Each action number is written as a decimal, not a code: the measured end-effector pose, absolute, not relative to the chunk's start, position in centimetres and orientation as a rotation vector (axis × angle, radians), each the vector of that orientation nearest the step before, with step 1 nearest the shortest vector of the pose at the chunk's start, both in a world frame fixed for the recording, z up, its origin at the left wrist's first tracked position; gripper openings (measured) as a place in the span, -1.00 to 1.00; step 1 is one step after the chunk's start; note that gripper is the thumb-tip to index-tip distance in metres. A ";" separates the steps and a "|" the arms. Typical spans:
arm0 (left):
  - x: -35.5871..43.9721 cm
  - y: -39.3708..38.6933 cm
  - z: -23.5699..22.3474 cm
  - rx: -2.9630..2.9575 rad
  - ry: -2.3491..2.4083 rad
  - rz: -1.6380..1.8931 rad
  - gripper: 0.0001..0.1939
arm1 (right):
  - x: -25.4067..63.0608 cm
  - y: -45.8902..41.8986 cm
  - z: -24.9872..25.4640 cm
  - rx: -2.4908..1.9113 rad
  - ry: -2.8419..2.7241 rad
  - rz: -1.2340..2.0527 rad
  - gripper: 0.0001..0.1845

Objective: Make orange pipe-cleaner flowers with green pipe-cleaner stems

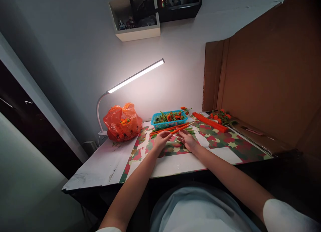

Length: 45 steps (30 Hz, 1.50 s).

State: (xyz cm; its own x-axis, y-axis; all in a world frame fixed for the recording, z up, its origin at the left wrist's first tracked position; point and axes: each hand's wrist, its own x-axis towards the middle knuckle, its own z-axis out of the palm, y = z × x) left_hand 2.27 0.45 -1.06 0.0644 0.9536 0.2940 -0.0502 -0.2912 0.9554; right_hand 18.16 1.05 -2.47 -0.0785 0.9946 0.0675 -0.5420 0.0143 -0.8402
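Over the middle of the table, my left hand [162,138] pinches the near end of a slim orange stick [182,127] with a pale, pointed far end. My right hand [188,140] has its thumb and fingers closed on the same stick a little further along. The stick slants up to the right. Just behind it lie several thin orange and green stems [156,131]. Beyond them stands a blue plastic basket [156,125] holding orange flowers with green stems. A bundle of orange fuzzy-looking strips [210,122] rests to the right of my hands.
An orange plastic bag [122,133] with small orange flowers inside stands at the left, beside a lit clamp lamp [136,75]. More orange flowers [219,121] lie at the back right. A cardboard sheet [263,74] borders the right side. Shelves [140,33] hang above.
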 end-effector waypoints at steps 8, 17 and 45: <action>1.8 0.8 -0.9 1.458 1.007 1.561 -0.67 | 19.2 1.7 -2.4 -0.756 -0.734 1.273 -0.61; 1.6 0.9 -1.2 1.502 1.020 1.484 -0.61 | 19.4 1.7 -2.3 -0.769 -0.708 1.245 -0.58; 1.6 0.3 -1.3 2.129 1.264 1.178 -0.86 | 17.8 2.0 -3.9 -0.801 -1.064 1.186 -0.64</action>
